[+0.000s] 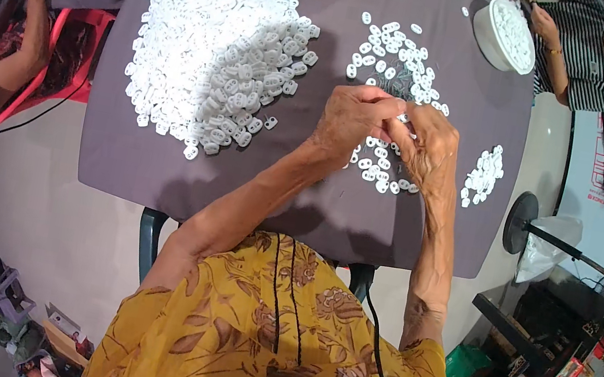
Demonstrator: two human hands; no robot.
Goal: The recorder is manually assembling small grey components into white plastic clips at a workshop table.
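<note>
Two bare hands meet right of centre in the head view. The right hand pinches a small white piece, mostly covered by fingers; the left hand has its fingertips pressed together beside it, but one cannot tell what they grip. Loose white pieces lie around the hands on the dark tablecloth. One large white pile occupies the upper left; a white bowl stands upper right.

Mustard-yellow, brown-flowered, short-sleeved top
</note>
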